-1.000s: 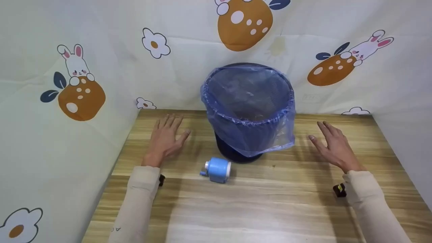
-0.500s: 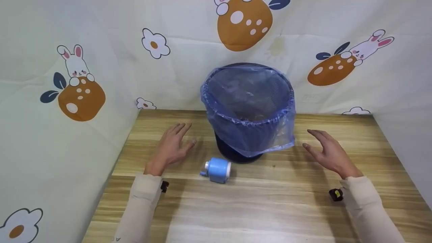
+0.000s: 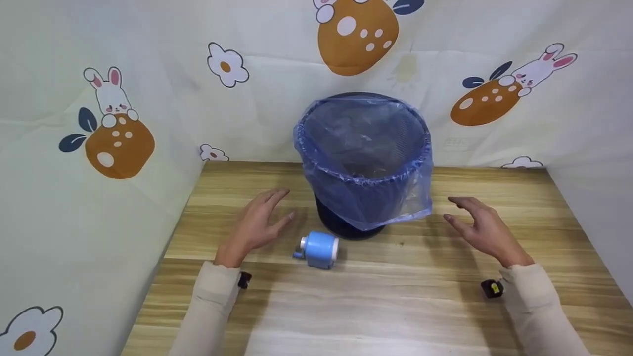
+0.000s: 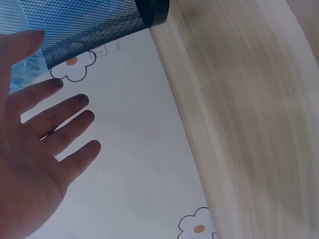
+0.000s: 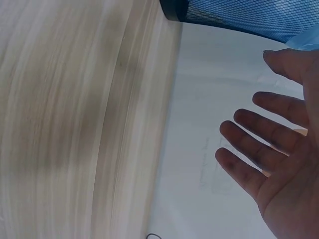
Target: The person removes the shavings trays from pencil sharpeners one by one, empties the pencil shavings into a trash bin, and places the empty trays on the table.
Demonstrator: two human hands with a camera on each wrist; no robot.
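Note:
A dark mesh wastebasket (image 3: 329,210) stands upright at the back middle of the table, lined with a translucent blue plastic bag (image 3: 366,198) folded over its rim. To its left my left hand (image 3: 257,225) is held with fingers spread and nothing in them. My right hand (image 3: 487,230) is on the other side, fingers apart and loosely bent, also holding nothing. In front of the basket lies a small light-blue pencil sharpener (image 3: 320,249) with a white end and a crank handle, nearest to my left hand. In both wrist views the mesh wall (image 4: 94,25) shows beyond the thumb.
The wood-grain table (image 3: 376,306) ends against a pale cloth backdrop (image 3: 267,113) printed with rabbits and flowers, which also rises along the left and right sides. Small dark devices (image 3: 492,288) sit at both wrists.
Both hands have drawn back slightly toward me and inward, nearer the wastebasket, and their fingers have turned to point more at it. The basket and the sharpener have stayed in place.

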